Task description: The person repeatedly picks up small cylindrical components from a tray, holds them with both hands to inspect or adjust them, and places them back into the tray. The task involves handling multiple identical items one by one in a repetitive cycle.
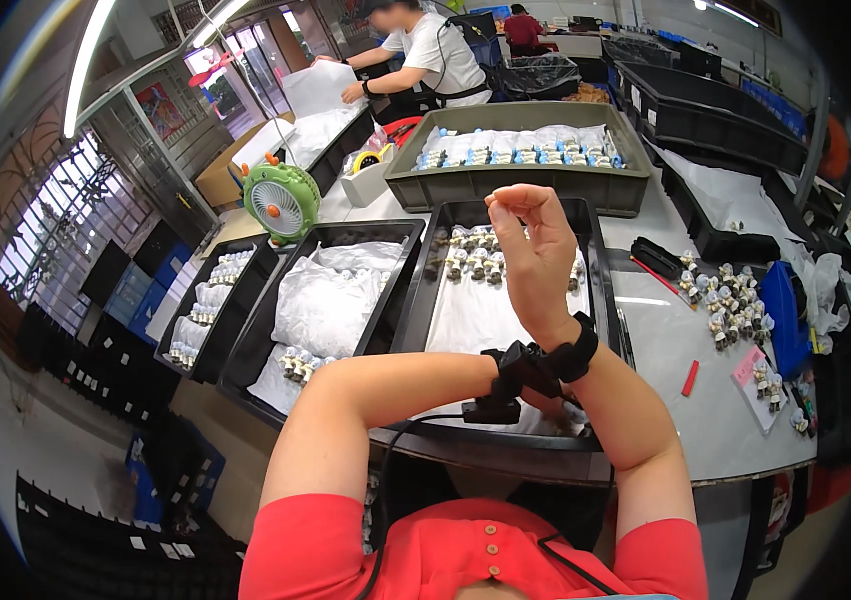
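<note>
My right hand [537, 262] is raised over the black tray [605, 300] in front of me. Its fingers bend over to the thumb in a pinch, and nothing shows between them. My left forearm [415, 385] crosses to the right, low over the tray's near part. Most of my left hand [549, 404] is hidden behind the black wrist devices [527, 370] and my right wrist, so its fingers cannot be made out. White sheeting lines the tray. Small figurines [475, 262] in white, dark and gold stand in rows at its far end, partly covered by my right hand.
Left are trays with wrapped figurines [300, 365] and a green fan [282, 200]. An olive crate [520, 185] of figurines stands behind. To the right lie loose figurines [730, 305], a red stick [690, 378] and a blue bin [783, 318]. A person [435, 60] handles white sheeting farther back.
</note>
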Demonstrator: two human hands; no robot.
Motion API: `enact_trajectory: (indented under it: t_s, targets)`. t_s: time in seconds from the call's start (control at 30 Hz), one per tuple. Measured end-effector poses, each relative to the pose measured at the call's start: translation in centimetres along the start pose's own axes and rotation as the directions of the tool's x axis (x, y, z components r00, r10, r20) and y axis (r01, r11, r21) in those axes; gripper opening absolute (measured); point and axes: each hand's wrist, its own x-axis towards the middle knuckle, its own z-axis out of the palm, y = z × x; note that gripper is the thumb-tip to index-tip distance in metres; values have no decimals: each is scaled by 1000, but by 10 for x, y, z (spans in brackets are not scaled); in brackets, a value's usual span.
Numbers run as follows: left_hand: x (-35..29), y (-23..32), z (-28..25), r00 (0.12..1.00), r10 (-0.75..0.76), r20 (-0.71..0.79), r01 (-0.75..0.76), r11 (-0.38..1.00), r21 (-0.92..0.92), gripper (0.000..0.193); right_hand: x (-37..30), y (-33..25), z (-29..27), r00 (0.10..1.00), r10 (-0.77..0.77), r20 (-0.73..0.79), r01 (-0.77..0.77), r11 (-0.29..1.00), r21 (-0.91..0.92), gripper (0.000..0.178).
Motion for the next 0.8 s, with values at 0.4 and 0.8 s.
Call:
enact_trajectory:
  t_s: [0.4, 0.8]
  targets:
    - [-118, 20, -90, 749, -482, -456, 428, 876, -223, 36, -5, 18, -1, 990, 52, 131, -25, 980, -198, 11]
    - [-179, 45, -61, 395, -382, -835, -280, 816, -506, 35, -40, 39, 9, 731, 471, 493, -331, 877, -348, 27]
